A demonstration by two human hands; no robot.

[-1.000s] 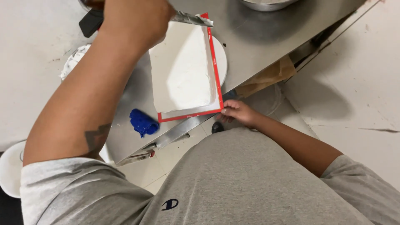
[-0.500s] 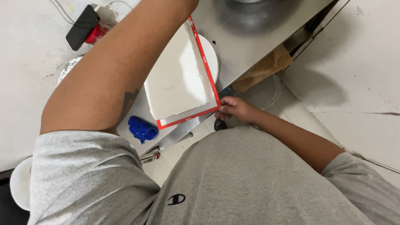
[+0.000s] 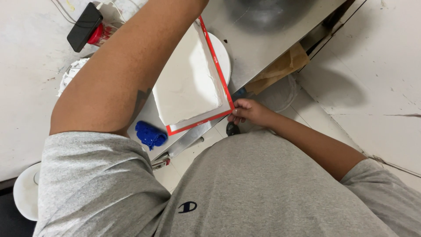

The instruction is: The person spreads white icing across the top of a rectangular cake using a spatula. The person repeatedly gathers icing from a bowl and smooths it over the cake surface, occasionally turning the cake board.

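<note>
While the left arm hides the mat's [image 3: 199, 125] far side, right hand's [image 3: 250, 112] grip pinches its corner beside blue glove [image 3: 150, 134].

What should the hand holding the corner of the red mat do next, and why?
Probably keep that corner pinned, maybe tug it a little straighter. The right hand pinches the near corner of the red-edged mat, which hangs past the metal table edge with a white sheet of dough on it. The left hand is out of view.
</note>
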